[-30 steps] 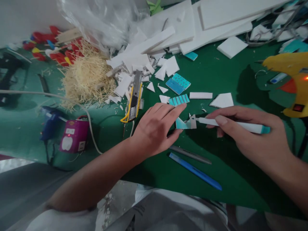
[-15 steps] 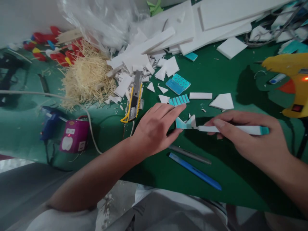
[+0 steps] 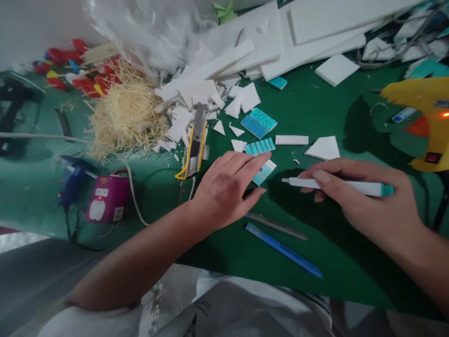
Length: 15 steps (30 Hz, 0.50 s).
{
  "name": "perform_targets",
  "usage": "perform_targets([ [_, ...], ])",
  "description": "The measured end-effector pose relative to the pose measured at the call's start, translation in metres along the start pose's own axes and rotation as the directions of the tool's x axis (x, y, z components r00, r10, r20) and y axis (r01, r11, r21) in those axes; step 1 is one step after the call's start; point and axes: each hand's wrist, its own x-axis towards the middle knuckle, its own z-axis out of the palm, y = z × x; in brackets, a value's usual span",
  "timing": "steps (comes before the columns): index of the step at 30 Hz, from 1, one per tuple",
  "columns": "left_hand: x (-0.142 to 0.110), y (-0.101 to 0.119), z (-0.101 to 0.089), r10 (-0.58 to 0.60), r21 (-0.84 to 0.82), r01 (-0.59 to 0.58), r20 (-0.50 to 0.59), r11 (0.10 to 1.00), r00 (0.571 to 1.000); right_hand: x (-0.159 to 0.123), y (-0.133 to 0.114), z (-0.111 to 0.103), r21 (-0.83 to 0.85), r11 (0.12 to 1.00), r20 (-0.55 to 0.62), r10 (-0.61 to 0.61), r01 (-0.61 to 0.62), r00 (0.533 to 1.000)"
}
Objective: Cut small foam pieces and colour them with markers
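A white marker with a teal end (image 3: 365,188) is gripped by my right hand (image 3: 372,192), its tip pointing left above the green table. My left hand (image 3: 229,187) lies palm down with its fingers stretched and the thumb apart. Against its index finger is a small foam board piece coloured light teal and white (image 3: 264,172), partly hidden by that finger. Just beyond the fingertips lies a striped teal piece (image 3: 260,146), and behind it a teal piece with dots (image 3: 259,123). A grey pen (image 3: 278,226) and a blue pen cap-like stick (image 3: 284,250) lie nearer me.
A yellow box cutter (image 3: 196,145) lies left of the hands by white foam scraps (image 3: 182,121) and a straw heap (image 3: 129,112). A yellow glue gun (image 3: 421,121) stands at right. A purple power adapter (image 3: 108,199) with cables sits at left. White boards (image 3: 326,28) fill the back.
The marker tip has come away from the small teal foam piece. That piece has shifted and turned beside my left index finger. My left hand has barely moved.
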Motion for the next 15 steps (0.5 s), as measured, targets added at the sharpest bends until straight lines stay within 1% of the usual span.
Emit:
perform_targets([
  [4, 0.0005, 0.0005, -0.0014, -0.028, 0.074, 0.028, -0.004, 0.997, 1.0, -0.0018, 0.0015, -0.0015, 0.022, 1.0, 0.0, 0.009, -0.009, 1.0],
  [6, 0.0013, 0.0015, -0.0005, -0.013, 0.081, 0.013, 0.0, 0.997, 1.0, -0.0021, 0.002, -0.0019, 0.022, 1.0, -0.001, 0.016, -0.016, 1.0],
  [10, 0.0032, 0.0023, 0.0034, 0.054, 0.062, -0.054, -0.011, 0.997, 0.998, -0.002, 0.002, -0.001, 0.023, 1.0, -0.007, 0.018, -0.018, 1.0],
  [15, 0.0046, -0.0003, 0.0033, 0.19, -0.026, -0.191, -0.024, 0.981, 0.981, -0.0014, 0.0018, 0.0002, 0.045, 0.999, -0.002, 0.029, -0.029, 1.0],
])
